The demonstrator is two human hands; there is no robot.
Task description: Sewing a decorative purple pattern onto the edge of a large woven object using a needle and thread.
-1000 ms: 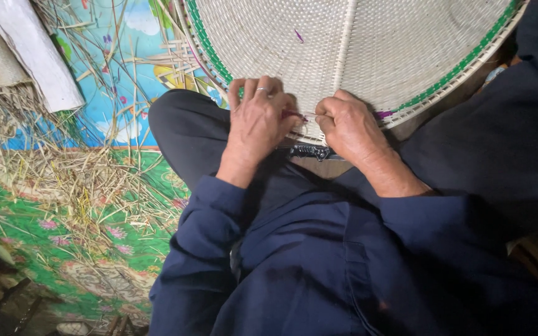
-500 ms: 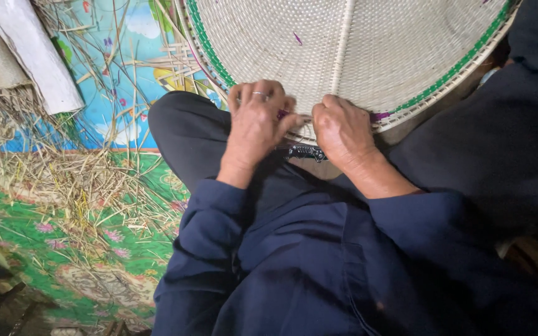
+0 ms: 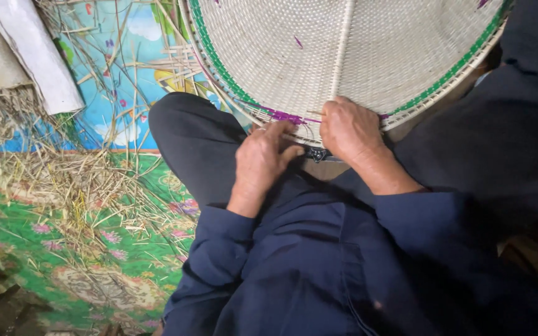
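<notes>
Both hands (image 3: 263, 163) (image 3: 349, 129) close together, fingers curled

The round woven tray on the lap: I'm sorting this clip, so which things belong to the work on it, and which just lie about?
In the work:
woven tray
purple strip along its rim
left hand
right hand

Lying about:
loose straw
patterned mat
white roll
</notes>
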